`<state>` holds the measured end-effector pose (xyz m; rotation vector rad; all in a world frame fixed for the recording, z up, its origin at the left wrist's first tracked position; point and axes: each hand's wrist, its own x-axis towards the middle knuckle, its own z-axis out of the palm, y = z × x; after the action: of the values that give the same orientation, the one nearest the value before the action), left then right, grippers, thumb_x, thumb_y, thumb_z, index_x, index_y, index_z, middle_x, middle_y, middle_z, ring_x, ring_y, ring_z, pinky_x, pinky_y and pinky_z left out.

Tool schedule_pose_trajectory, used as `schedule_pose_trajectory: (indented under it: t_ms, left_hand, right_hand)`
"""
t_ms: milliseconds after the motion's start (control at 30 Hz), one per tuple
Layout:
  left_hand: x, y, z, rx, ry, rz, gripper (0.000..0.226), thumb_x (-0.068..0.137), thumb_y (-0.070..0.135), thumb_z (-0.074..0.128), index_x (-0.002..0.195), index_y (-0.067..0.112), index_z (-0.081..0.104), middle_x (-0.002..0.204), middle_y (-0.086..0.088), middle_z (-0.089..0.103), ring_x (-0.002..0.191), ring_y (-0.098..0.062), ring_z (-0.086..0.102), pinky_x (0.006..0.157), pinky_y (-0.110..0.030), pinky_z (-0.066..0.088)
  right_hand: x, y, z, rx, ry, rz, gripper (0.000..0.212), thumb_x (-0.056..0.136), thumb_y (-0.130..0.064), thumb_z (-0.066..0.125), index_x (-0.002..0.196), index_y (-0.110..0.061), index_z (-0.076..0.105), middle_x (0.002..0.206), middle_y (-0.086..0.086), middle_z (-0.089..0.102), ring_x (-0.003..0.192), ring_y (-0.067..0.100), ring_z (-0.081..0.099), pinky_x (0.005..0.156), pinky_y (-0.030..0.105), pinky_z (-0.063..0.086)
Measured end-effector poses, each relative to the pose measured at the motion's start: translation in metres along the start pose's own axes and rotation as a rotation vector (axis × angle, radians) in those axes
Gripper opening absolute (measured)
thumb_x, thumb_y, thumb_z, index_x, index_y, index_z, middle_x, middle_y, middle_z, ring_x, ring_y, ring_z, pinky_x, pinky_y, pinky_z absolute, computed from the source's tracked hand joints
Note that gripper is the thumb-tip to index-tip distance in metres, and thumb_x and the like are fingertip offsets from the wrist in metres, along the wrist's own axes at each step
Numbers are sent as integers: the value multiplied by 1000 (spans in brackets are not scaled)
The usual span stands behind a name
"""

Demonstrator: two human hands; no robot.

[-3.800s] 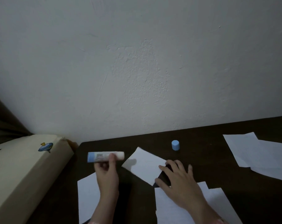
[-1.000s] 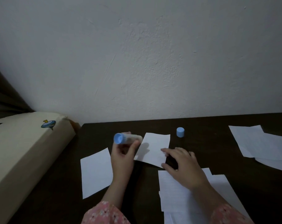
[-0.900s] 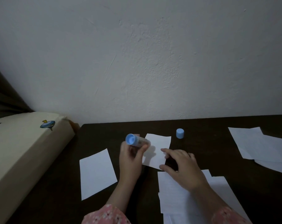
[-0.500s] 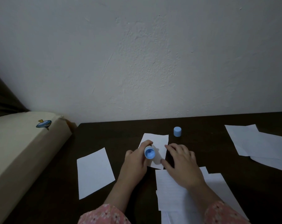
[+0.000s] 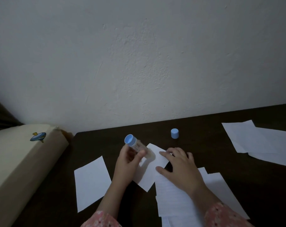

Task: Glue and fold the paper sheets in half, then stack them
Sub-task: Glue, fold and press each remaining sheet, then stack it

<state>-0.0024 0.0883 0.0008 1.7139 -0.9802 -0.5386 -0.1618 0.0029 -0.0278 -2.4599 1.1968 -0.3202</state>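
Observation:
My left hand (image 5: 127, 164) grips a glue stick (image 5: 135, 145) with its blue base tilted up toward me and its tip down on a small white sheet (image 5: 151, 169) in the middle of the dark table (image 5: 204, 148). Spread flat, my right hand (image 5: 178, 166) presses the right part of that sheet. The blue cap (image 5: 174, 133) of the glue stick stands alone behind the sheet. A stack of white sheets (image 5: 180, 203) lies under my right forearm.
A single white sheet (image 5: 91, 181) lies to the left of my hands. More white sheets (image 5: 260, 143) are spread at the table's far right. A beige cushion with a small print (image 5: 24, 161) sits off the table's left edge. A white wall rises behind.
The glue stick has tipped from pointing at me to leaning back left, its tip dragging across the small sheet. The sheet has turned and slid nearer under my right hand.

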Motion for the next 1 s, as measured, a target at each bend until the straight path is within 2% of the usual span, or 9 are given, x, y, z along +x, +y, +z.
schedule_pose_trajectory:
  t_ms: [67, 167, 267, 367, 500, 667, 1000]
  left_hand:
    - [3, 1, 6, 5, -1, 14, 35, 85, 31, 67, 117, 29, 54, 112, 11, 60, 100, -4, 58, 71, -15, 44]
    - [10, 6, 16, -5, -16, 36, 30, 85, 29, 68, 109, 37, 53, 106, 16, 60, 99, -1, 58, 74, -17, 45]
    - [18, 11, 27, 70, -65, 72, 28, 85, 29, 68, 104, 40, 51, 104, 16, 60, 97, 0, 58, 76, -20, 48]
    - [23, 14, 38, 154, -109, 103, 25, 86, 27, 66, 102, 38, 50, 102, 15, 59, 94, 1, 57, 73, -17, 47]
    - [25, 16, 48, 176, -120, 120, 22, 87, 26, 65, 99, 38, 51, 100, 15, 60, 93, 0, 57, 71, -17, 46]
    - [23, 18, 56, 159, -132, 129, 23, 88, 23, 64, 106, 32, 53, 102, 14, 60, 93, 0, 58, 69, -14, 44]
    - [37, 18, 38, 245, -183, 166, 22, 90, 19, 61, 104, 33, 53, 101, 13, 61, 94, 0, 58, 70, -16, 43]
  right_hand:
    - [-2, -2, -1, 5, 40, 23, 67, 87, -68, 46, 145, -38, 32, 150, -13, 28, 142, 10, 14, 119, 46, 10]
    - [-4, -3, -3, 12, 64, 50, 68, 83, -72, 47, 140, -34, 43, 145, -13, 34, 139, 11, 20, 118, 46, 14]
    - [-6, -3, -4, 1, 68, 44, 67, 84, -72, 47, 137, -33, 48, 143, -13, 39, 137, 11, 24, 117, 47, 15]
    - [-7, -3, -4, -10, 91, 40, 65, 83, -72, 47, 135, -33, 51, 140, -13, 41, 135, 11, 27, 116, 48, 16]
    - [-6, -3, -2, 14, 101, 61, 64, 81, -73, 49, 131, -34, 53, 135, -11, 44, 133, 12, 30, 115, 48, 20]
    - [-7, -3, -1, 37, 103, 53, 59, 81, -68, 53, 129, -34, 51, 132, -10, 46, 135, 14, 31, 114, 48, 23]
    - [-5, -2, -2, -30, 74, 52, 66, 82, -74, 44, 130, -29, 53, 137, -6, 42, 136, 18, 29, 113, 50, 24]
